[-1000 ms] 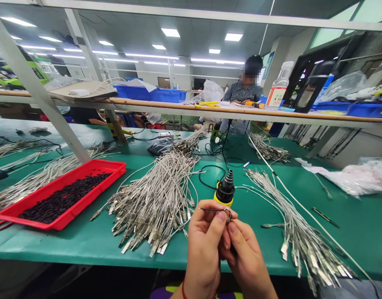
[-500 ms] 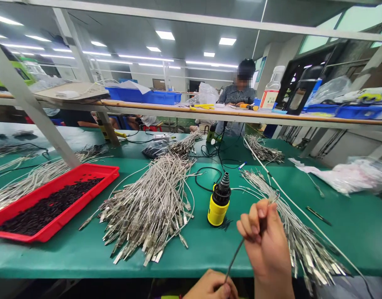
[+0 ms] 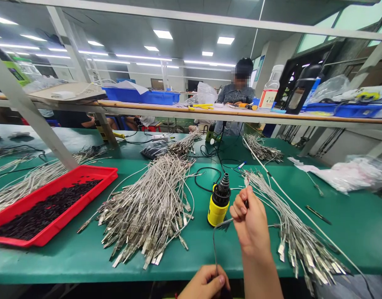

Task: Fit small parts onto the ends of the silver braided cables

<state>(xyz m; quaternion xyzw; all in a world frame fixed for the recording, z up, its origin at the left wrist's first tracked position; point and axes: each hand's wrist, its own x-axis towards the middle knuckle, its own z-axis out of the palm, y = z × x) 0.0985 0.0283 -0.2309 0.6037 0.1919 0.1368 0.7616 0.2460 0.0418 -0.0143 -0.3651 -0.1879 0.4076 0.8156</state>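
Observation:
My right hand [image 3: 251,220] is closed around the upper end of a thin grey cable [image 3: 214,241], just right of the yellow-and-black heat gun [image 3: 218,203]. A small dark piece shows between its fingers, and a pale tip sticks out above. Lower down at the table's front edge, my left hand [image 3: 206,282] pinches the same cable, which bows slightly between the hands. The heat gun stands upright, nozzle up. A large pile of grey USB cables [image 3: 150,203] lies to its left, and a second bundle of USB cables [image 3: 297,228] spreads out on the right.
A red tray [image 3: 106,176] of short black tubes sits at the left. A raised shelf [image 3: 166,109] crosses the back, carrying a bottle [image 3: 270,89] and a blue bin [image 3: 162,97]. A person [image 3: 236,91] is beyond it. A pen [image 3: 318,214] and a plastic bag [image 3: 349,176] lie right.
My right hand has moved left and slightly up toward the heat gun with the cable end. My left hand has shifted slightly left, and the cable now bends more between them.

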